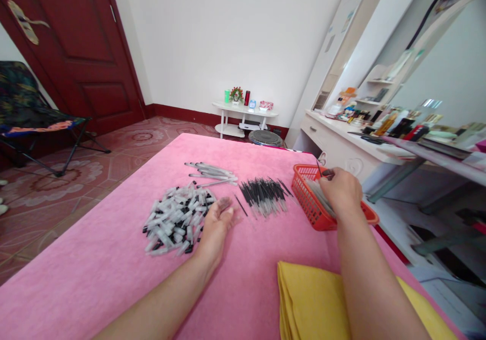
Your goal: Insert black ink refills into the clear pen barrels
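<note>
My left hand [217,222] lies palm up and open on the pink cloth [114,259], its fingers beside a heap of clear pen caps with black ends [176,219]. My right hand [340,188] hovers over an orange basket [311,205] holding pen parts, its fingers pinched on a thin dark pen refill. A row of black refills [264,195] lies between the hands. One loose refill [240,205] rests just off my left fingertips. Clear pen barrels [212,173] lie farther back.
A folded yellow cloth [307,299] sits at the near edge under my right forearm. A white dresser [341,142] crowded with bottles stands at the right. A small white table [245,114], a folding chair [34,122] and a red door [72,46] are behind.
</note>
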A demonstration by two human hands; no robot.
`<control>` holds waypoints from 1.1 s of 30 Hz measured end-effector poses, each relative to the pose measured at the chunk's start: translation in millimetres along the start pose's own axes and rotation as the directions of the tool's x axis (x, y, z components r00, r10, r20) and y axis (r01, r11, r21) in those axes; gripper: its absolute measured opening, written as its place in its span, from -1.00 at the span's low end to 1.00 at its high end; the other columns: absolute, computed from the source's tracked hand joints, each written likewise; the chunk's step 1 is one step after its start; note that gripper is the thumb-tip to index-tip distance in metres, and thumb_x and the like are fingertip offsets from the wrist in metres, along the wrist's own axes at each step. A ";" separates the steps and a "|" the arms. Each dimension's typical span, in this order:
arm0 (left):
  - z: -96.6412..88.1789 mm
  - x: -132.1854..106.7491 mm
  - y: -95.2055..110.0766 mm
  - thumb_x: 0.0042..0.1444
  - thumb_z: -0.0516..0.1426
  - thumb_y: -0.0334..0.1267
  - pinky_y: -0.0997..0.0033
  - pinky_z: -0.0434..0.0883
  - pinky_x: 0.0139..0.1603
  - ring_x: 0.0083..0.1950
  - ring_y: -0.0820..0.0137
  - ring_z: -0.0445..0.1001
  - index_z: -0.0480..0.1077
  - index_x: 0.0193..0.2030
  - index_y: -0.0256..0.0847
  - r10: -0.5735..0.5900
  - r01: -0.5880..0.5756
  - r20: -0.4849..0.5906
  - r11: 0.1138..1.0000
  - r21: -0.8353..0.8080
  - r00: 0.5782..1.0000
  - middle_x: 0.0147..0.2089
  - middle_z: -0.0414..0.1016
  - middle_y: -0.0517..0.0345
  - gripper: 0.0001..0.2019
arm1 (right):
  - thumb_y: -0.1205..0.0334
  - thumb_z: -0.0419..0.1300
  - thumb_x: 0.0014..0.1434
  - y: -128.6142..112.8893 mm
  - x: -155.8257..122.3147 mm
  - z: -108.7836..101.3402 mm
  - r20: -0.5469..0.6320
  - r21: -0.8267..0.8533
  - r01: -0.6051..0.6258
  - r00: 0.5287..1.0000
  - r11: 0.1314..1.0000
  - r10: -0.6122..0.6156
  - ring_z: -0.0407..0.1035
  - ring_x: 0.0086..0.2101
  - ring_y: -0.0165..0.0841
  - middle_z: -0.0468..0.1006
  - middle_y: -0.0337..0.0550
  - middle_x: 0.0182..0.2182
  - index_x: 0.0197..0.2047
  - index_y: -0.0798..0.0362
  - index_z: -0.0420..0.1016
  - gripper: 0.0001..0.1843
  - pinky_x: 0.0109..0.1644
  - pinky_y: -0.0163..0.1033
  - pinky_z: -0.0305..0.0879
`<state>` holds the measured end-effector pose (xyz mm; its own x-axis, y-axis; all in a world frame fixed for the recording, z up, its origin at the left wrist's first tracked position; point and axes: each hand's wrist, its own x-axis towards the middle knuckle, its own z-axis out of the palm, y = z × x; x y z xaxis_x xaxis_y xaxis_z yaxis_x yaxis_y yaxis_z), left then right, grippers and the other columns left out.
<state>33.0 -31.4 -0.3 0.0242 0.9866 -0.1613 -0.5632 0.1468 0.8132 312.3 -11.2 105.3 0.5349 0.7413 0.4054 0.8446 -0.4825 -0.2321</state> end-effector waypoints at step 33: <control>1.1 0.6 1.6 -0.13 0.23 -0.32 0.30 0.44 -0.19 -0.13 0.32 0.43 0.33 -0.14 -0.27 -0.026 0.026 0.003 0.999 -0.029 1.000 -0.02 0.38 -0.09 -0.64 | 0.05 -0.16 0.28 -91.4 -56.1 36.0 0.748 0.430 -0.699 0.630 -0.571 -0.208 0.37 -0.44 -0.41 0.41 -0.05 -0.46 -0.35 0.15 0.34 -0.59 -0.41 -0.34 0.41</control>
<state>33.1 -30.4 1.5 0.0410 0.9826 -0.1810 -0.5862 0.1703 0.7921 205.9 8.1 72.0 0.1795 0.9164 -0.3576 -0.8462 -0.0416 -0.5313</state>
